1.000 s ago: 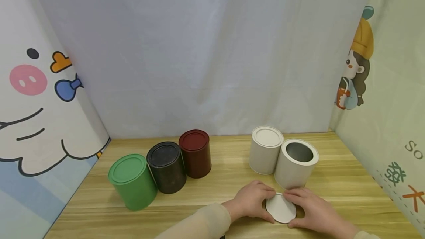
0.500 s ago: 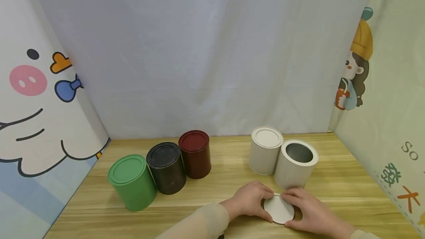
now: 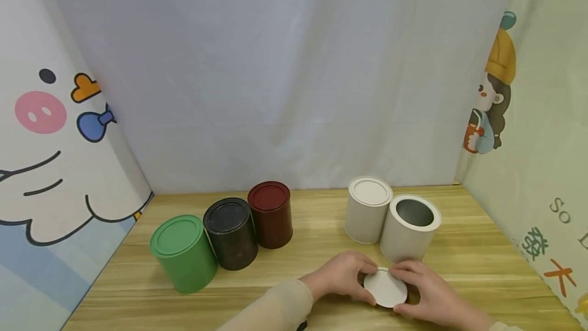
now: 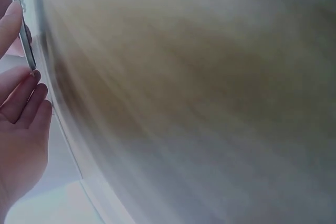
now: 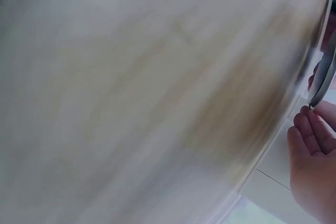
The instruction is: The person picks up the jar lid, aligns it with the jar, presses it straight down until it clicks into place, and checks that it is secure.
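In the head view a round white can lid (image 3: 385, 288) is held level between two hands, low in the frame. My left hand (image 3: 342, 276) grips its left edge, thumb at the near side and fingers at the far side. On the opposite edge my right hand (image 3: 427, 290) grips the same way. Just beyond the hands stands an uncovered white can (image 3: 406, 244), its dark inside showing. The left wrist view has the lid (image 4: 25, 38) edge-on at fingertips, and so does the right wrist view, with the lid (image 5: 323, 74) at its right border.
A lidded white can (image 3: 365, 221) touches the uncovered one on its left. Over on the left stand a green can (image 3: 186, 264), a black can (image 3: 234, 244) and a dark red can (image 3: 273, 223), all lidded. A pale curtain (image 3: 275, 75) hangs behind the wooden tabletop (image 3: 317, 239).
Both hands keep their hold on the lid, which has shifted slightly left in the head view. The cans stay where they were.
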The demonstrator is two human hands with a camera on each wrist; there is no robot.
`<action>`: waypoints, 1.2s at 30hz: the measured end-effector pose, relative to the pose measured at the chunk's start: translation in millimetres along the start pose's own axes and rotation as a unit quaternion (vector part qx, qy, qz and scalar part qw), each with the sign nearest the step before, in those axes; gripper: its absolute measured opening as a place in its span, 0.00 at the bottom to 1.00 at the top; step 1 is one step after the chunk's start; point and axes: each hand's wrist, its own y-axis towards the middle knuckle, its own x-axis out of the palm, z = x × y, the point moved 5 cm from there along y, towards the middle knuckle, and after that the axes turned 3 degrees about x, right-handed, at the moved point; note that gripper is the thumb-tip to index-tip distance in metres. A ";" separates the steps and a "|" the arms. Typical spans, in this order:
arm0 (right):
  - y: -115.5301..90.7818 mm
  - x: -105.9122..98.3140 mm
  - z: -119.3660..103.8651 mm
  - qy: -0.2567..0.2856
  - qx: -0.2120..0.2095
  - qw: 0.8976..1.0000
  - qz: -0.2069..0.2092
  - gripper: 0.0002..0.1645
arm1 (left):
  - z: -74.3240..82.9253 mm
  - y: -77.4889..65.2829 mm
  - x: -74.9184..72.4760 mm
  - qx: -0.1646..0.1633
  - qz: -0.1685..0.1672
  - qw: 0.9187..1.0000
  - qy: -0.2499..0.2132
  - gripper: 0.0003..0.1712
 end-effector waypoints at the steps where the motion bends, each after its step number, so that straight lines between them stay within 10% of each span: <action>1: 0.2 -0.8 -0.1 0.001 0.001 1.000 0.007 0.36 | -0.2 -0.1 -0.7 -0.002 0.003 1.000 -0.005 0.36; 36: 25.4 -45.8 -14.0 0.056 -0.058 0.988 0.133 0.41 | 6.3 -5.1 -61.2 -0.024 0.109 0.989 -0.099 0.38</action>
